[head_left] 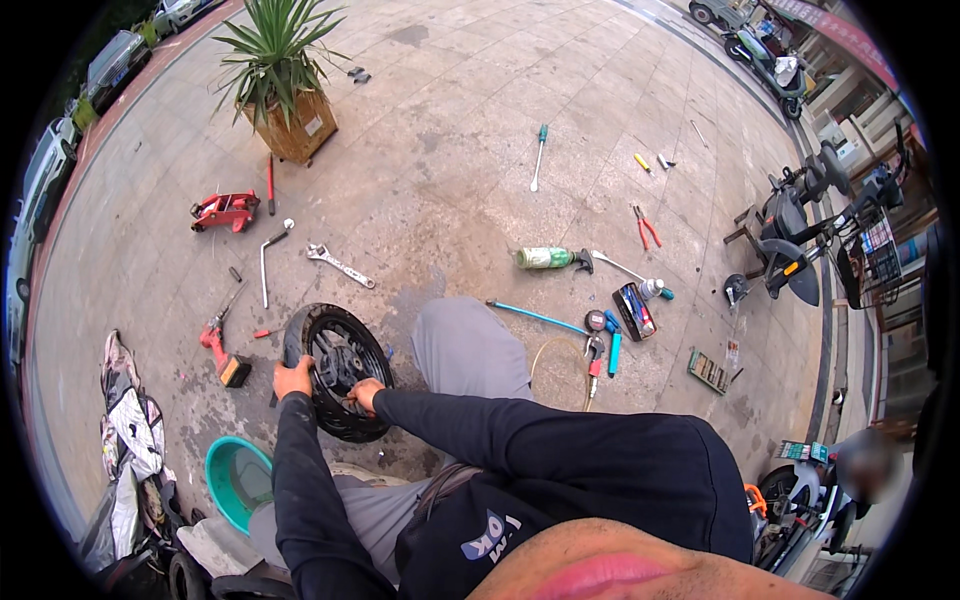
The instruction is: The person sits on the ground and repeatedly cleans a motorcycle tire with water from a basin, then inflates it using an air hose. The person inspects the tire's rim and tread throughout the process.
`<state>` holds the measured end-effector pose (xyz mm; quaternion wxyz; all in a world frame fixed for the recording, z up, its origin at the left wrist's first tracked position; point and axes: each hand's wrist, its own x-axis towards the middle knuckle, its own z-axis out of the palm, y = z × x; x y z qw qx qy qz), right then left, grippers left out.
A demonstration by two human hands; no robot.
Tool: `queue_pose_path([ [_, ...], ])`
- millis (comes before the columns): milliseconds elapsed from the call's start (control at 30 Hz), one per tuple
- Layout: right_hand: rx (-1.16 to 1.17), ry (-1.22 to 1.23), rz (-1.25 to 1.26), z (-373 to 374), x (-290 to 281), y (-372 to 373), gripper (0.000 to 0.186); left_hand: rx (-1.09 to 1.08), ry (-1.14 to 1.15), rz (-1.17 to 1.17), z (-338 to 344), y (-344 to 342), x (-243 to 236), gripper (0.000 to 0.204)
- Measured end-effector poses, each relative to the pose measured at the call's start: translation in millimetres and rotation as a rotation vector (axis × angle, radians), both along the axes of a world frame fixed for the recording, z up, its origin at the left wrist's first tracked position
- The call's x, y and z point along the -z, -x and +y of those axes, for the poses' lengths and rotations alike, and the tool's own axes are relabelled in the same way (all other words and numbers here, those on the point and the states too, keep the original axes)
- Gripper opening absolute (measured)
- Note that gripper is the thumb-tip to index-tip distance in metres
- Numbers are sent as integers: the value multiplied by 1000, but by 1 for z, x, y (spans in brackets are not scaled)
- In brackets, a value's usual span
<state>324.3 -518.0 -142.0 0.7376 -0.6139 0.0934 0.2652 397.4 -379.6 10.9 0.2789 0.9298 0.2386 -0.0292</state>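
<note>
A black scooter wheel with its tire (341, 416) stands tilted on the paving in front of me. My left hand (293, 377) grips the tire's left side. My right hand (366, 394) is curled at the lower middle of the wheel, by the hub; what is in its fingers is too small to make out. A red cordless drill (219, 350) lies left of the wheel, and a large adjustable wrench (344, 268) lies beyond it. A teal basin of water (214, 465) sits below to the left, beside my knee. My bent grey-clad knee is right of the wheel.
A red jack (224, 210), a planter (290, 128), a spray bottle (548, 257), an air hose with gauge (535, 315), a tool case (633, 312) and pliers (644, 229) are spread around. Scooters (790, 260) stand at the right; covers (135, 440) are heaped at the left.
</note>
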Motion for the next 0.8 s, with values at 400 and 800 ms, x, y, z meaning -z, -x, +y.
queue_pose_path([
  [400, 50, -78, 125, 0, 0, -1, 25, 14, -5, 9, 0, -2, 3, 82],
  [800, -62, 21, 10, -4, 0, 0, 26, 14, -26, 24, 0, 0, 4, 85],
])
